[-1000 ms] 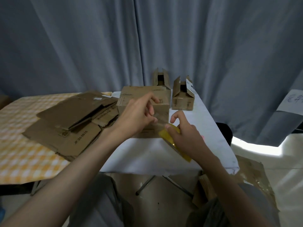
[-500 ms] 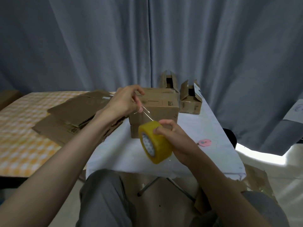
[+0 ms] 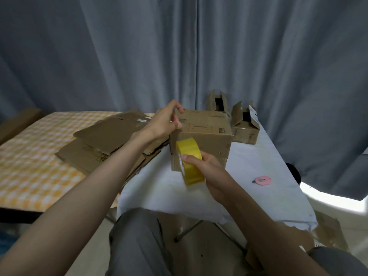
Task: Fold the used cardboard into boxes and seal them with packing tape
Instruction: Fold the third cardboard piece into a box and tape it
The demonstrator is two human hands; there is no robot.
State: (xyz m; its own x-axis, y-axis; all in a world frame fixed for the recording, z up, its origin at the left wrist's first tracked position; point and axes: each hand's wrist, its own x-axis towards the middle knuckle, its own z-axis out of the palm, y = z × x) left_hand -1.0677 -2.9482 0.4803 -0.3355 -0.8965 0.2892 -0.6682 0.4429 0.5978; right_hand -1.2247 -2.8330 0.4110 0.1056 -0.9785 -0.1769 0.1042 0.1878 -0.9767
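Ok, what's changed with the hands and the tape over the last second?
The left hand moved up to the box's top left edge, fingers pinched there. The right hand brought the yellow tape roll up in front of the box, keeping its grip. Flat cardboard and small boxes stayed put.

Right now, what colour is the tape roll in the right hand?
Yellow: the tape roll in the right hand, clearest in the head view.
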